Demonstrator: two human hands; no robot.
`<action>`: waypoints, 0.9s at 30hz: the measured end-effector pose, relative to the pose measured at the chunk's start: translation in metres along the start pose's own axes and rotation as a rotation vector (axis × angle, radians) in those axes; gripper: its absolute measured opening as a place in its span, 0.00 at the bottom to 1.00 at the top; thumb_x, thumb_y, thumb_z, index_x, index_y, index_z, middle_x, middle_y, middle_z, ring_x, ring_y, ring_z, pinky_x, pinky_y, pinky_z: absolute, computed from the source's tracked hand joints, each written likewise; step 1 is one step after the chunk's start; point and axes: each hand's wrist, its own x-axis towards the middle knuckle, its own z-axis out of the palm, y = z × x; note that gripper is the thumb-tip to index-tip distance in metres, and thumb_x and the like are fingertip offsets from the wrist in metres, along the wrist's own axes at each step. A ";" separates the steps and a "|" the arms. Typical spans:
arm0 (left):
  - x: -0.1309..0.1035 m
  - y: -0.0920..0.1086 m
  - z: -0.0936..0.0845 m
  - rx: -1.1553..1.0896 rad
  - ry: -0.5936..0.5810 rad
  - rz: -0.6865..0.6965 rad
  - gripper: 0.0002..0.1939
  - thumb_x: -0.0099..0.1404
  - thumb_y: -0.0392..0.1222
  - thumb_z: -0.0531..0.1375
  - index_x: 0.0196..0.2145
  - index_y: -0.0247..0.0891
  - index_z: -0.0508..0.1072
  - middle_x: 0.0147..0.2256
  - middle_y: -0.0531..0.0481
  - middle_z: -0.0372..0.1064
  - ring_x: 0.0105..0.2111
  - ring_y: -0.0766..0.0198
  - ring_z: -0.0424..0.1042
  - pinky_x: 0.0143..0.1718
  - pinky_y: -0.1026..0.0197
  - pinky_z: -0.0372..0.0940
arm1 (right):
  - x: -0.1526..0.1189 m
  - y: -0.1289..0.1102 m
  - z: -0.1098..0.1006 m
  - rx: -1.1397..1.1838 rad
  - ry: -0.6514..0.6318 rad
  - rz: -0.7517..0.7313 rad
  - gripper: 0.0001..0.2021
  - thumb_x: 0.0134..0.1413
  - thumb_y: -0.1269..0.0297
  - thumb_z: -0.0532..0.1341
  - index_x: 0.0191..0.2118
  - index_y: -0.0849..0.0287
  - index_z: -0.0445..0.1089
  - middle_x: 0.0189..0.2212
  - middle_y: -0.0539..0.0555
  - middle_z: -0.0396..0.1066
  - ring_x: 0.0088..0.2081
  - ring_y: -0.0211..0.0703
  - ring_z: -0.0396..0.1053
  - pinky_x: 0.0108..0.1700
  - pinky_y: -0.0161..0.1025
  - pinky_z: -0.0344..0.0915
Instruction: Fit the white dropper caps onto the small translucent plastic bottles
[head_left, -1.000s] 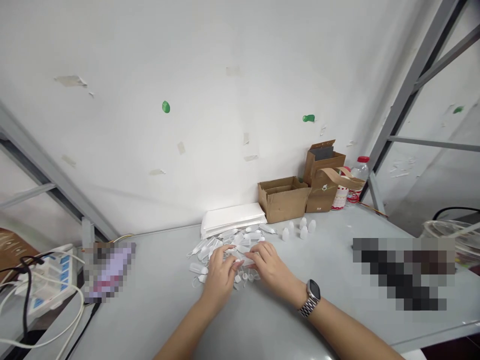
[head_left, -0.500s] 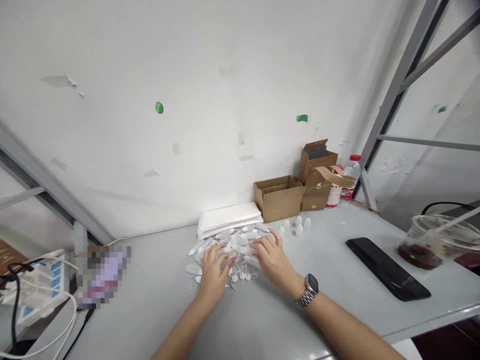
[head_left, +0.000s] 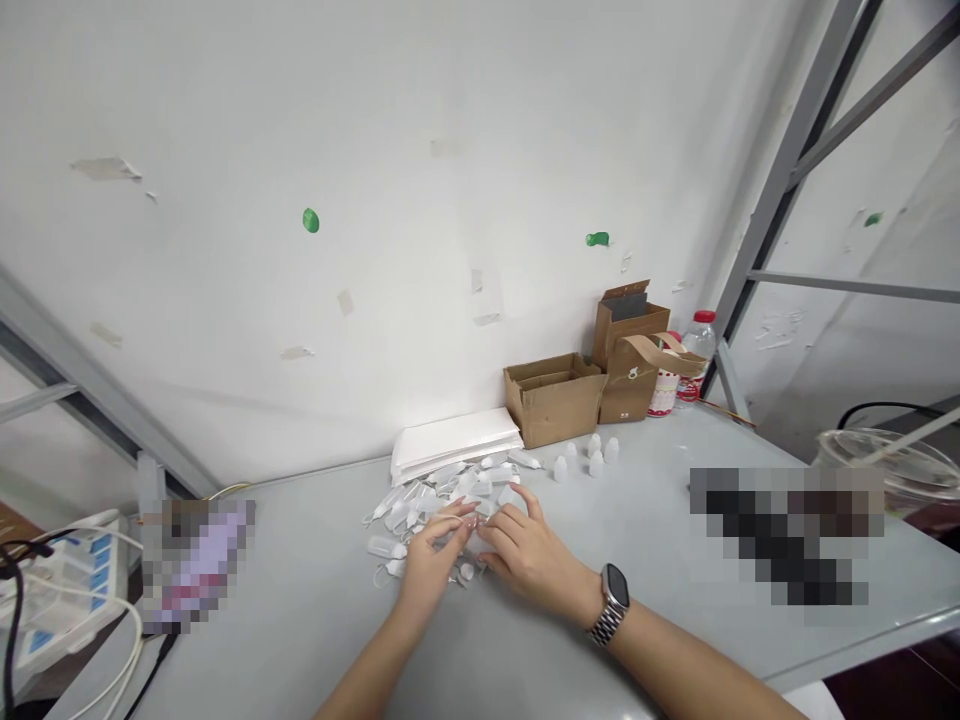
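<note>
A pile of small translucent white bottles point(head_left: 405, 508) with thin loops lies on the grey table point(head_left: 300, 580). At the pile's near side, my left hand point(head_left: 435, 550) is closed, thumb and fingers pinched on a small piece that is mostly hidden. My right hand point(head_left: 525, 550), with a watch point(head_left: 615, 590) on its wrist, meets it from the right. Its fingers curl round a small translucent bottle point(head_left: 477, 540), partly covered by both hands. Several small white caps point(head_left: 595, 460) stand upright to the right of the pile.
White flat packs point(head_left: 454, 443) lie behind the pile. An open cardboard box point(head_left: 555, 405), a brown paper bag point(head_left: 630, 370) and a red-capped bottle point(head_left: 697, 350) stand along the wall. A power strip point(head_left: 82, 590) with cables is at left, a plastic tub point(head_left: 892, 465) at right.
My right hand has moved slightly left and down, closer to my left hand. Its fingers have closed in on a small bottle. The view has shifted a little.
</note>
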 end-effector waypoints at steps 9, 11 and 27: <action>0.001 0.002 0.004 0.333 0.192 0.146 0.14 0.58 0.43 0.55 0.17 0.39 0.69 0.39 0.47 0.72 0.48 0.54 0.63 0.51 0.44 0.54 | 0.003 -0.008 -0.008 -0.170 -0.063 0.028 0.13 0.57 0.74 0.49 0.47 0.62 0.61 0.28 0.52 0.64 0.34 0.43 0.62 0.53 0.57 0.49; -0.001 0.004 0.007 0.372 0.196 0.172 0.14 0.58 0.42 0.54 0.18 0.40 0.69 0.40 0.47 0.72 0.48 0.54 0.62 0.50 0.44 0.55 | 0.000 -0.013 -0.011 -0.208 -0.050 0.047 0.15 0.56 0.76 0.47 0.49 0.63 0.60 0.28 0.53 0.64 0.33 0.44 0.61 0.53 0.58 0.49; -0.008 -0.002 0.004 0.654 0.093 0.401 0.09 0.60 0.39 0.54 0.35 0.46 0.74 0.44 0.48 0.68 0.49 0.52 0.60 0.46 0.45 0.57 | -0.073 0.097 -0.060 0.164 0.719 0.957 0.18 0.57 0.55 0.49 0.49 0.61 0.53 0.36 0.59 0.70 0.36 0.46 0.69 0.42 0.48 0.62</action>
